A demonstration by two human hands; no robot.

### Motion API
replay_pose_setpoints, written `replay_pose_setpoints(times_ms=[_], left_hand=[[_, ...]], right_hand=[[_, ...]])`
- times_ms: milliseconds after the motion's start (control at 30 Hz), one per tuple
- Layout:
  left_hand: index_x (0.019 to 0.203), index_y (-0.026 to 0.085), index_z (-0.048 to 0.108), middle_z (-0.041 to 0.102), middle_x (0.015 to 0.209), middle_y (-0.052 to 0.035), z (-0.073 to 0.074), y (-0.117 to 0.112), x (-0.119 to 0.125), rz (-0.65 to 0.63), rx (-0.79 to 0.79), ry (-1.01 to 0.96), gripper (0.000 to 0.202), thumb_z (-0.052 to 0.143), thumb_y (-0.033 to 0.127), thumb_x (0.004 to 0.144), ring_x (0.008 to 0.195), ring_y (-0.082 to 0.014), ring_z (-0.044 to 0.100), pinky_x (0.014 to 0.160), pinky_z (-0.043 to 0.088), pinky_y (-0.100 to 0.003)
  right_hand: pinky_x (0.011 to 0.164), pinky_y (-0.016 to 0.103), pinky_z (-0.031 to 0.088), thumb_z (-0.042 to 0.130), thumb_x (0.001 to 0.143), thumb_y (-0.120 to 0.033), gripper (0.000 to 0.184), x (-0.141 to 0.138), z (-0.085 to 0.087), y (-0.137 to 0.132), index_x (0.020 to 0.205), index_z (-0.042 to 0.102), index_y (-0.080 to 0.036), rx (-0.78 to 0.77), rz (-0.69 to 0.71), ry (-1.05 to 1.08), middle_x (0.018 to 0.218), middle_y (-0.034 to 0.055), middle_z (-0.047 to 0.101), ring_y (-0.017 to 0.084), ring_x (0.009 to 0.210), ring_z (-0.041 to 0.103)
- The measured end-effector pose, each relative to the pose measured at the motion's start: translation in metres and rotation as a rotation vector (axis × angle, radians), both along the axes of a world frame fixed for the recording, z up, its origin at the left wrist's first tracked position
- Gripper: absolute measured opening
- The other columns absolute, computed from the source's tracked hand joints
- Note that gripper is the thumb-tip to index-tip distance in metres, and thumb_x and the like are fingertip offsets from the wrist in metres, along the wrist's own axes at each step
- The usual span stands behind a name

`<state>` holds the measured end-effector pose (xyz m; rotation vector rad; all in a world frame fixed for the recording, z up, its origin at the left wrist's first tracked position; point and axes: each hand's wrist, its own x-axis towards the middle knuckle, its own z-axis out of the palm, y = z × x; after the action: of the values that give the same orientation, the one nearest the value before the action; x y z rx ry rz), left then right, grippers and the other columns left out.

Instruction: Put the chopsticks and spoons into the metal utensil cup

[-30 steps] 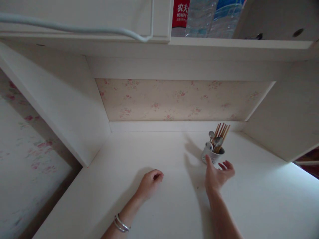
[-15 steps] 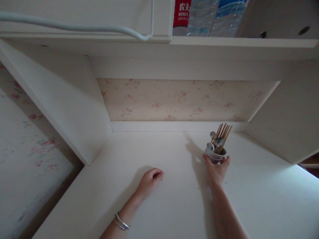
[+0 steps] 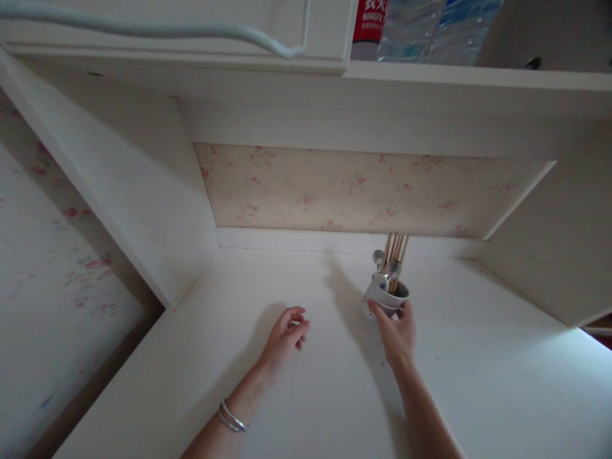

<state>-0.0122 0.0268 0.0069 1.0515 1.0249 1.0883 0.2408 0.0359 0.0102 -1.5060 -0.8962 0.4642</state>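
Your right hand [image 3: 399,331] closes around the near side of a small white cup [image 3: 386,299], thumb on the left of its wall and fingers on the right, grasping it over the white desktop [image 3: 335,389]. The cup stands nearly upright toward the back of the desk, right of centre, short of the low white strip [image 3: 296,240] along the rear edge; your hand covers its lower part, so whether its base touches the surface cannot be told. A bundle of wooden chopsticks [image 3: 396,250] rises from the cup, leaning a little to the right, with metal spoons [image 3: 394,270] set among and in front of them, bowls up. Your left hand [image 3: 285,335], its grip released and its fingers loosely curled, hovers or rests low over the desktop, well apart from the cup and to the left of it; two silvery bangles [image 3: 232,417] circle that wrist. Shadows from both arms fall leftward across the white surface. Behind the desk, a panel of floral wallpaper [image 3: 329,188] spans the recess between white side boards. Above, a pale cable [image 3: 167,29] droops across a white cabinet front, and clear plastic bottles [image 3: 411,32] stand on the shelf beside a red label [image 3: 370,19] with white lettering.
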Motion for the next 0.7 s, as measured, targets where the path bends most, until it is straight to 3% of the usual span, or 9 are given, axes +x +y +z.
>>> replay_pose_setpoints(times_ms=[67,233,300,367,433,533,700], left_hand=[[0.119,0.023,0.054,0.059,0.101,-0.0029,0.006,-0.001,-0.003,0.042,-0.030,-0.186,0.050,0.074,0.035,0.075,0.077,-0.0128,0.059,0.060,0.046,-0.024],[0.134,0.037,0.042,0.056,0.128,-0.0048,0.018,0.001,-0.017,0.086,-0.144,-0.635,0.059,0.068,0.040,0.082,0.107,-0.0192,0.060,0.085,0.051,-0.034],[0.131,0.034,0.047,0.059,0.125,-0.0055,0.022,0.002,-0.022,0.069,-0.208,-0.744,0.052,0.063,0.050,0.084,0.105,-0.0215,0.062,0.085,0.052,-0.036],[0.122,0.025,0.055,0.062,0.120,-0.0097,0.026,0.003,-0.027,0.043,-0.282,-0.810,0.055,0.057,0.063,0.082,0.103,-0.0253,0.064,0.084,0.053,-0.039],[0.116,0.021,0.058,0.062,0.121,-0.0126,0.028,0.004,-0.029,0.052,-0.339,-0.866,0.062,0.054,0.071,0.079,0.107,-0.0302,0.063,0.085,0.053,-0.044],[0.115,0.028,0.056,0.060,0.128,-0.0099,0.026,0.007,-0.029,0.113,-0.374,-0.923,0.058,0.056,0.072,0.077,0.114,-0.0341,0.061,0.087,0.051,-0.052],[0.109,0.027,0.056,0.066,0.116,-0.0094,0.020,0.010,-0.024,0.213,-0.453,-0.884,0.051,0.056,0.068,0.079,0.109,-0.0336,0.065,0.082,0.053,-0.049]], right_hand=[[0.076,0.035,0.048,0.077,0.065,-0.044,0.062,-0.026,0.007,-0.009,0.119,0.058,-0.021,-0.027,0.117,0.089,0.101,0.0060,0.069,0.023,0.088,0.063],[0.074,0.033,0.048,0.077,0.071,-0.038,0.049,-0.085,0.019,-0.041,0.113,0.064,-0.018,-0.115,0.630,0.320,0.099,0.0072,0.071,0.024,0.088,0.062],[0.079,0.034,0.047,0.076,0.074,-0.037,0.045,-0.101,0.022,-0.052,0.113,0.065,-0.017,-0.148,0.794,0.397,0.101,0.0077,0.071,0.025,0.091,0.061],[0.083,0.036,0.046,0.077,0.074,-0.037,0.046,-0.114,0.022,-0.061,0.113,0.066,-0.016,-0.192,0.913,0.494,0.103,0.0083,0.071,0.026,0.095,0.061],[0.082,0.037,0.047,0.077,0.074,-0.039,0.047,-0.123,0.019,-0.068,0.113,0.066,-0.014,-0.265,0.981,0.602,0.100,0.0089,0.071,0.026,0.094,0.062],[0.076,0.034,0.048,0.074,0.078,-0.042,0.046,-0.130,0.014,-0.072,0.112,0.065,-0.011,-0.372,1.028,0.742,0.093,0.0097,0.072,0.025,0.086,0.065],[0.071,0.029,0.050,0.065,0.084,-0.050,0.046,-0.129,0.008,-0.072,0.106,0.066,-0.010,-0.453,0.967,0.967,0.090,0.0096,0.073,0.020,0.077,0.066]])
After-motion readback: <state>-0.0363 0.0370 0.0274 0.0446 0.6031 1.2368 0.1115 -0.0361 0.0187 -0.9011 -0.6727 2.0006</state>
